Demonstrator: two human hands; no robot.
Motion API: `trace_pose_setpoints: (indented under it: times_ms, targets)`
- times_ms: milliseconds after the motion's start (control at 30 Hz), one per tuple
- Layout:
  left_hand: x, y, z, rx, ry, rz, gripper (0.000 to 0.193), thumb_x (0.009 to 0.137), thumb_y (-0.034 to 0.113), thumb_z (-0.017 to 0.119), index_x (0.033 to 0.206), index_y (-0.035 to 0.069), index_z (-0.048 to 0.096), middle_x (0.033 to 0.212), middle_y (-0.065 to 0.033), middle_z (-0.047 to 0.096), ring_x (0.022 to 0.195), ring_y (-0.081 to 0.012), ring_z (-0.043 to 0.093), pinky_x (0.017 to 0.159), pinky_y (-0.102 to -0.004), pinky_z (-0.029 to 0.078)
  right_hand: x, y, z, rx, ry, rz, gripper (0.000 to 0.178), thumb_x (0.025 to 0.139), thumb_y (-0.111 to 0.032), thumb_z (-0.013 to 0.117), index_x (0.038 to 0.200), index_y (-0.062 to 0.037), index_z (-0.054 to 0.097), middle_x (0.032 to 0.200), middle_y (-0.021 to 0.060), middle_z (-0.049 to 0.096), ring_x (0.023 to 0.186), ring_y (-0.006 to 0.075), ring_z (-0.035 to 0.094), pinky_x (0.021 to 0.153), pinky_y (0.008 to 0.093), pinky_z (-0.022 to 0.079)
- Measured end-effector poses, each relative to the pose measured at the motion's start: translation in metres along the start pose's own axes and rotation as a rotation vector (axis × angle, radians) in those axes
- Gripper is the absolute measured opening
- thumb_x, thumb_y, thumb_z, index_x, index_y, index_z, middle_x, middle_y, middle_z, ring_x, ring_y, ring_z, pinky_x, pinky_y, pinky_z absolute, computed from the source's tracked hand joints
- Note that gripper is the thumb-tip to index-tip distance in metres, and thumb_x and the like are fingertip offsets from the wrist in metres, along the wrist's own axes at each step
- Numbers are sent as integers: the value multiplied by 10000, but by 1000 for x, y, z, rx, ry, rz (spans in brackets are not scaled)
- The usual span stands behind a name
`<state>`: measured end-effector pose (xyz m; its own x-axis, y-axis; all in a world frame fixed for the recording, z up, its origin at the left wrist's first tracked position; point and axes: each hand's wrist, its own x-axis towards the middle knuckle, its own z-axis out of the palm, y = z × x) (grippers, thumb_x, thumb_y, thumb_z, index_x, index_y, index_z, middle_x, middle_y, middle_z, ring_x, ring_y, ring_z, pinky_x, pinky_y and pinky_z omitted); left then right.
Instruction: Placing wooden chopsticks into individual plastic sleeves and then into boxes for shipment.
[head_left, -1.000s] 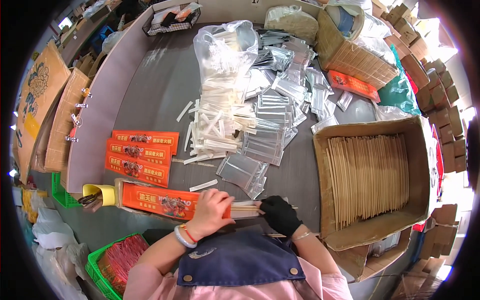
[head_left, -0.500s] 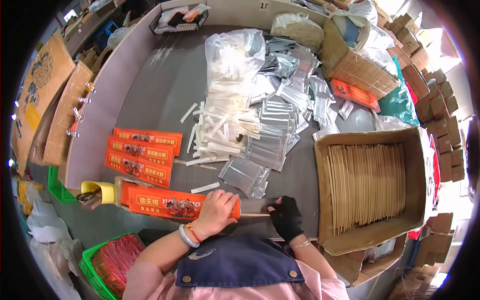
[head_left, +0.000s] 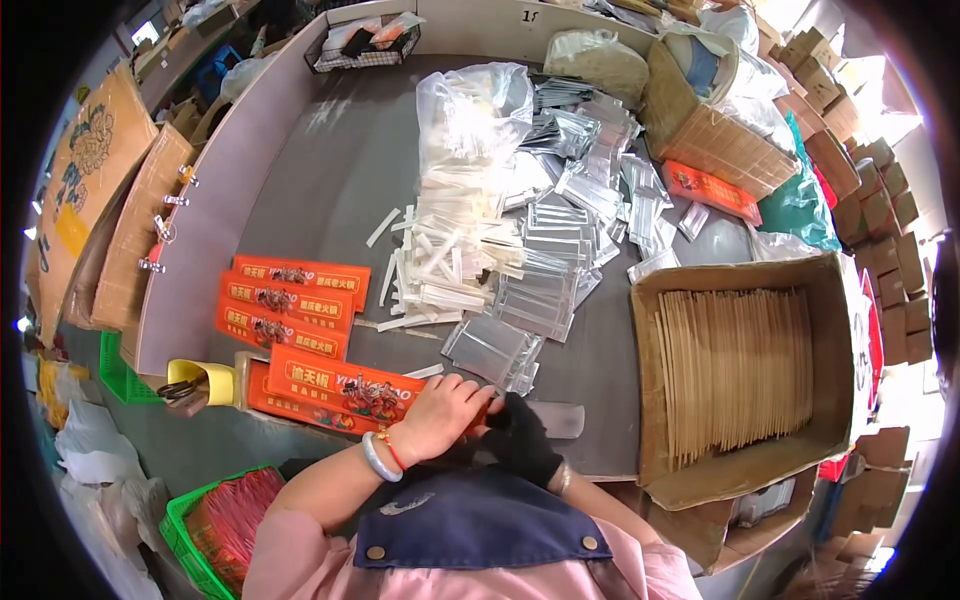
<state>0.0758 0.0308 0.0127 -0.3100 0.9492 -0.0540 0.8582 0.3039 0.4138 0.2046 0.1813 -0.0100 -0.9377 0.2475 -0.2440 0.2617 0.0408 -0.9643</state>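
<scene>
My left hand [head_left: 445, 415] lies over the right part of a red printed chopstick sleeve [head_left: 335, 382], fingers closed on it. The sleeve is raised a little and tilted above a stack of like red sleeves [head_left: 300, 408]. In a black fingerless glove, my right hand [head_left: 525, 445] meets the left at the sleeve's right end, thumb and fingers pinched on it. No chopsticks show outside the sleeve; its right end is mostly hidden by my hands. A flat clear packet [head_left: 562, 420] lies just right of the glove. Several more red sleeves [head_left: 290, 308] overlap on the table at the left.
A carton of wooden chopsticks [head_left: 650, 400] stands at the right. Mid-table lie piled white paper-wrapped sticks [head_left: 440, 265] and clear flat packets [head_left: 545, 290]. A yellow cup with scissors [head_left: 218, 385] sits at the left edge, above a green basket [head_left: 180, 530] on the floor.
My right hand has moved left to the sleeve's end, and the chopsticks that stuck out there no longer show. The sleeve has lifted and tilted off the stack.
</scene>
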Motion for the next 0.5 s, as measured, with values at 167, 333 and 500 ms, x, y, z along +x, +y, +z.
trace_pose_setpoints:
  times_ms: [167,333,500]
  targets:
    - [-1,0,-4,172,14,71,432,749,224,686,1179,217,640,1070,-83,583,944,-276,537,818,-393,451,-2,-32,-32,-888,207,-431,651,650,-365,850,1136,-84,521,985,91,589,1002,240,575,890,434,423]
    - [8,2,-52,176,-61,119,152,719,154,657,869,166,642,912,-97,543,882,-298,563,727,-425,472,0,-26,-45,-1089,-33,-336,625,598,-478,813,1064,-130,587,992,53,598,981,289,562,854,449,381]
    - [-16,-74,-96,363,301,-31,238,626,86,726,853,81,652,1133,-155,569,1105,-356,511,933,-486,430,-16,-48,-85,-1041,242,-284,572,587,-371,836,1038,-107,605,958,95,597,926,313,576,826,417,410]
